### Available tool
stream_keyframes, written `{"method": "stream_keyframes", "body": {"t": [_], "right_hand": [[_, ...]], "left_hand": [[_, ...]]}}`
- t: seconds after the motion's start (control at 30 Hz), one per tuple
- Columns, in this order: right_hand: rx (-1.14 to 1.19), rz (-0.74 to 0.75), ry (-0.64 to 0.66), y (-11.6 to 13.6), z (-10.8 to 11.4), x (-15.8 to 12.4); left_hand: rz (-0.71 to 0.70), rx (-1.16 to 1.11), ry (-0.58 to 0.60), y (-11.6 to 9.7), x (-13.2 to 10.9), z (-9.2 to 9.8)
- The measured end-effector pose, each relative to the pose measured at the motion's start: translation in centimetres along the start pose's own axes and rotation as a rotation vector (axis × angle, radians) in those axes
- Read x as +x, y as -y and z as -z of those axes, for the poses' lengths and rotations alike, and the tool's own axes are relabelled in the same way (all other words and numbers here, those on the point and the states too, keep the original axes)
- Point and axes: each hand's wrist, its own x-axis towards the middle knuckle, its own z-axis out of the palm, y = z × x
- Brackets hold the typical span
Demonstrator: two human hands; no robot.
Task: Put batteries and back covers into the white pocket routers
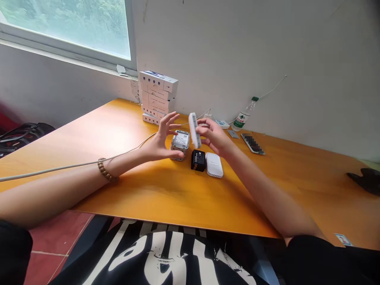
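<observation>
White rectangular module [193, 130], seen edge-on, with a row of small grey slots along one face, held above the orange tabletop [124, 130]. I read my right hand [215, 136] as pinching it in its fingers; my left hand [163, 138] stands open, fingers spread, holding nothing, just beside a stacked grey-and-white device [180, 140].

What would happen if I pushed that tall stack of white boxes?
The stack of white boxes would probably tip over quite easily, because it is tall and narrow and its layers sit a little out of line. The boxes look like thin card, so they are probably light. They might also slide a bit on the smooth orange tabletop.
</observation>
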Motion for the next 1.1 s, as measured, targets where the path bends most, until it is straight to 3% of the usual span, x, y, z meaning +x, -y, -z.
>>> {"method": "stream_keyframes", "body": {"t": [0.1, 0.2, 0.3, 0.37, 0.4, 0.53, 0.6, 0.7, 0.87, 1.1], "right_hand": [[-0.033, -0.071, 0.068, 0.4, -3.5, -2.2], [-0.162, -0.076, 0.127, 0.8, -4.2, -3.5], [-0.469, 0.090, 0.107, 1.0, -1.9, -3.9], [-0.667, 0.215, 0.062, 0.7, 0.6, -4.0], [-0.729, 0.206, 0.107, 0.4, 1.8, -4.0], [-0.882, -0.162, 0.423, -1.0, 4.5, -4.1], [-0.963, -0.242, 0.495, -1.6, 4.5, -3.9], [-1.061, -0.234, 0.544, -2.0, 4.2, -3.2], [-1.075, -0.210, 0.561, -2.5, 4.2, -2.1], [-1.236, -0.135, 0.532, -3.2, 2.1, -2.2]], "left_hand": [[-0.038, 0.045, -0.035, -3.1, 0.0, -1.5], [0.025, 0.077, -0.026, -5.1, -0.3, -2.3], [0.122, -0.011, 0.037, -6.2, -0.6, -2.5], [0.184, -0.093, 0.162, -6.9, -0.9, -2.8], [0.208, -0.123, 0.250, -7.2, -1.2, -2.9], [0.313, -0.131, 0.569, -8.5, -2.4, -3.9], [0.350, -0.093, 0.631, -8.6, -2.9, -4.2], [0.340, -0.042, 0.649, -8.3, -3.3, -4.3], [0.311, 0.020, 0.679, -7.5, -3.5, -4.2], [0.268, 0.062, 0.719, -7.0, -3.8, -4.5]]}}
